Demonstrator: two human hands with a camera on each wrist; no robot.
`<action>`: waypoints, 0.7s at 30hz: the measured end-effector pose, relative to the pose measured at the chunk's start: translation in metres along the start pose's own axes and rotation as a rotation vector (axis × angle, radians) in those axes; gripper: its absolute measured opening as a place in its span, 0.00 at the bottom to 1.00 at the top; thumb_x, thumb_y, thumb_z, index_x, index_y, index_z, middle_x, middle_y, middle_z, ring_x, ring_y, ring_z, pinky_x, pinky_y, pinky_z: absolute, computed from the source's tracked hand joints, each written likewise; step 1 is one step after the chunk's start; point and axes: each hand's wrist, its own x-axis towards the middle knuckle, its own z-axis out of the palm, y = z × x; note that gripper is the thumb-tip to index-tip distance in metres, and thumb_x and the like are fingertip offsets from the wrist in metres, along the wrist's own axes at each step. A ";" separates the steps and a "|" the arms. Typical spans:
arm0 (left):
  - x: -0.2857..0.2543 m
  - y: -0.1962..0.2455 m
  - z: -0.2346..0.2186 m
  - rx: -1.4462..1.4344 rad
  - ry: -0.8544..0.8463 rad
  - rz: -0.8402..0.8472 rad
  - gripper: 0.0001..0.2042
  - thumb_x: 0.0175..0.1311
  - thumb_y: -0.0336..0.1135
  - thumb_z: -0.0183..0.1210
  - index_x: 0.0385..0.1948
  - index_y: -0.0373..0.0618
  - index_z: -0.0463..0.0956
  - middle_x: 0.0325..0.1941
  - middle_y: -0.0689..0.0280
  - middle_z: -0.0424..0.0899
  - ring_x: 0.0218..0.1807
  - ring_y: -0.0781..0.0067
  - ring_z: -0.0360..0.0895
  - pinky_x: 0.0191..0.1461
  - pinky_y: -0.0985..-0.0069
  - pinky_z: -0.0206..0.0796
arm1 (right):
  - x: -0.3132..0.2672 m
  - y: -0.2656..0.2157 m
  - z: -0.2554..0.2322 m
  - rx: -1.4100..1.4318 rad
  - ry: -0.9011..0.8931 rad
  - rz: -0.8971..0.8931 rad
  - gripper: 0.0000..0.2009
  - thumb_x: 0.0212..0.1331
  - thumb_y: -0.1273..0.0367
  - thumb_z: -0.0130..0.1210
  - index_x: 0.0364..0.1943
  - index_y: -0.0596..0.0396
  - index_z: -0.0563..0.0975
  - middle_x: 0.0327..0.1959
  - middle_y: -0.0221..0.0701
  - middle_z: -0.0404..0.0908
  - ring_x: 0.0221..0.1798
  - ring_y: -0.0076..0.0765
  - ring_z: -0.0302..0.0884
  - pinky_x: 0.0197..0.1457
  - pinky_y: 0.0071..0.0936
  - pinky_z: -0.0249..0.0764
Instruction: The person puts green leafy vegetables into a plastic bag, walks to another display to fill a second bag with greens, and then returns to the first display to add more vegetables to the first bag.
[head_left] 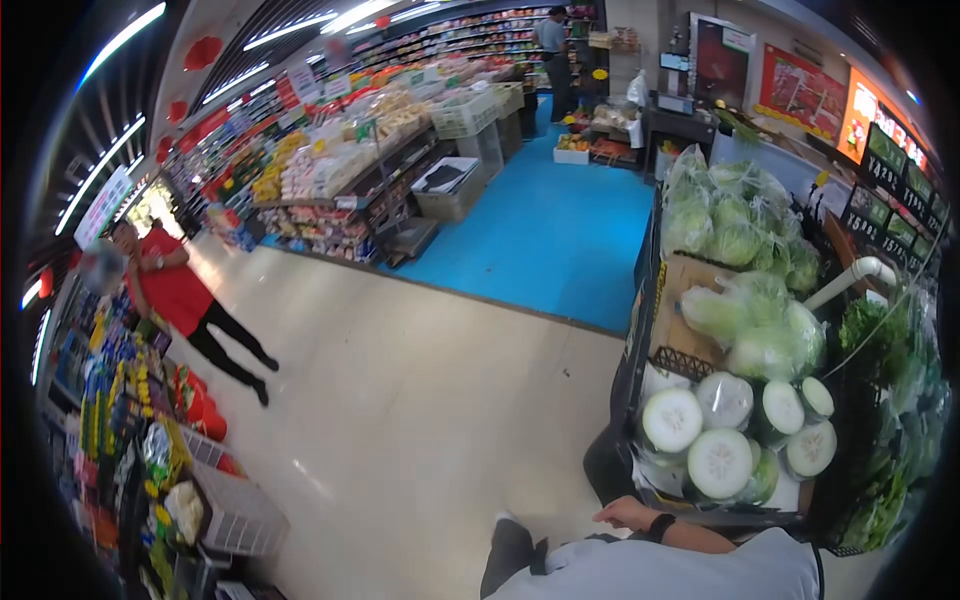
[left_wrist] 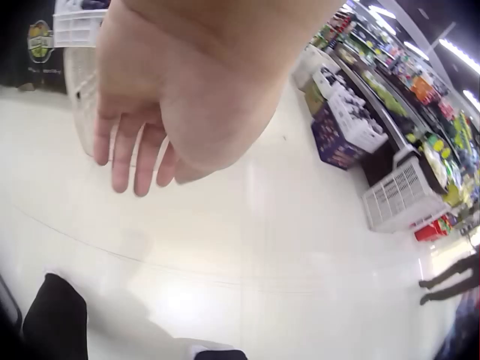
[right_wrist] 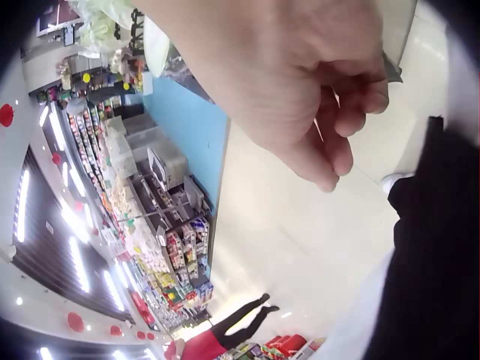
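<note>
My right hand (head_left: pixel 628 513) hangs beside the front corner of the vegetable stand, a black band on its wrist. Seen from the right wrist, the same hand (right_wrist: pixel 322 90) has loosely bent fingers with nothing between them. My left hand (left_wrist: pixel 176 112) appears in the left wrist view only, its fingers hanging relaxed over the pale floor and holding nothing. Nearest to the right hand are cut winter melons (head_left: pixel 720 463) wrapped in film, their white faces turned up. Behind them lie bagged cabbages (head_left: pixel 735 215) and a bagged light-green vegetable (head_left: pixel 760 320).
A person in a red top (head_left: pixel 172 285) stands on the left, and another person (head_left: pixel 553 60) is at the far shelves. White crates (head_left: pixel 240 505) edge the left aisle. Produce displays (head_left: pixel 340 150) border the blue floor (head_left: pixel 560 240). A white pipe (head_left: pixel 850 280) rises beside the stand.
</note>
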 end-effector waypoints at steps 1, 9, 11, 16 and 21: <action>0.033 0.020 -0.004 0.021 -0.016 0.019 0.09 0.66 0.33 0.48 0.35 0.41 0.77 0.30 0.59 0.79 0.34 0.65 0.80 0.33 0.72 0.73 | 0.007 -0.025 0.006 0.053 0.004 0.041 0.07 0.48 0.72 0.69 0.28 0.61 0.84 0.18 0.25 0.73 0.17 0.18 0.61 0.19 0.19 0.54; 0.271 0.339 0.054 -0.449 -0.013 -0.019 0.16 0.67 0.37 0.49 0.53 0.42 0.70 0.49 0.58 0.81 0.47 0.62 0.79 0.49 0.66 0.72 | 0.056 -0.140 0.014 0.288 0.285 -0.112 0.08 0.54 0.69 0.66 0.30 0.60 0.83 0.25 0.27 0.80 0.24 0.18 0.73 0.26 0.15 0.66; 0.312 0.454 0.103 -0.497 -0.149 0.023 0.20 0.68 0.38 0.47 0.58 0.40 0.67 0.55 0.56 0.77 0.53 0.61 0.77 0.54 0.65 0.71 | 0.077 -0.149 0.000 0.333 0.316 -0.072 0.07 0.58 0.68 0.62 0.36 0.57 0.84 0.28 0.29 0.82 0.26 0.20 0.76 0.28 0.15 0.69; 0.382 0.618 0.226 -0.298 -0.532 0.120 0.21 0.70 0.42 0.45 0.59 0.39 0.66 0.57 0.55 0.77 0.55 0.60 0.77 0.58 0.65 0.70 | 0.176 -0.209 -0.059 0.540 0.195 -0.067 0.07 0.60 0.68 0.61 0.37 0.57 0.84 0.29 0.29 0.83 0.25 0.22 0.75 0.25 0.19 0.67; 0.459 0.632 0.261 -0.144 -0.532 -0.200 0.21 0.72 0.39 0.44 0.62 0.39 0.63 0.61 0.54 0.75 0.56 0.58 0.78 0.58 0.63 0.71 | 0.238 -0.375 -0.118 0.350 0.408 -0.234 0.08 0.50 0.68 0.68 0.29 0.59 0.85 0.21 0.28 0.80 0.19 0.21 0.69 0.22 0.20 0.63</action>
